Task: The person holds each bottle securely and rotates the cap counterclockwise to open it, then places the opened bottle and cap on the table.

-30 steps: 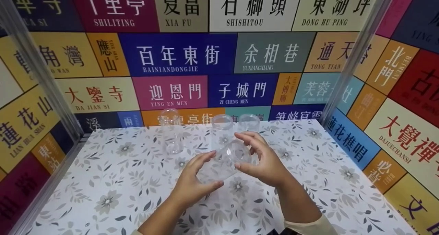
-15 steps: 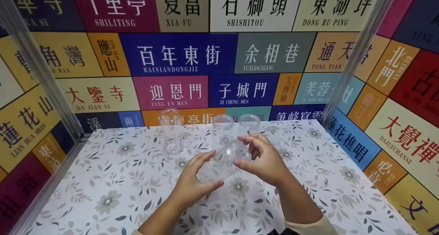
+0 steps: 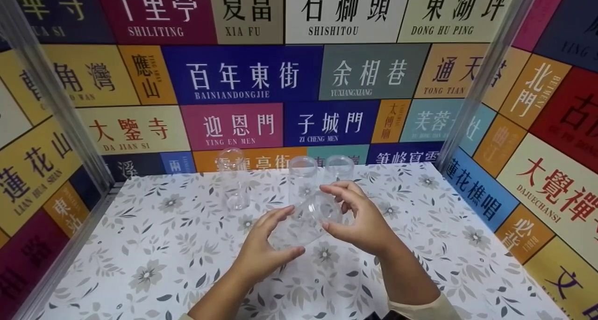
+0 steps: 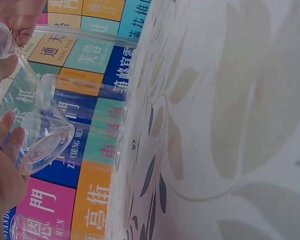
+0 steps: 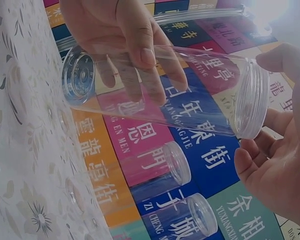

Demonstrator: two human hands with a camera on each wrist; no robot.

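A clear plastic jar (image 3: 299, 231) is held tilted above the table, its lidded end toward the upper right in the head view. My left hand (image 3: 261, 250) grips the jar's body, thumb on one side and fingers round the other. At the other end my right hand (image 3: 362, 219) holds the clear screw lid (image 5: 254, 97) by its rim between thumb and fingers. The right wrist view shows the lid on the jar's mouth and the round base (image 5: 80, 76) at the opposite end. Nothing shows inside the jar.
Behind the hands stand a tall clear jar (image 3: 235, 182) on the left and two lidded clear jars, one in the middle (image 3: 302, 168) and one to its right (image 3: 340, 167). A flower-patterned cloth (image 3: 149, 275) covers the table, walled by colourful lettered panels (image 3: 243, 74).
My right hand's fingers have shifted back and forth slightly round the lid's rim. The left hand and the jar have stayed in nearly the same place.
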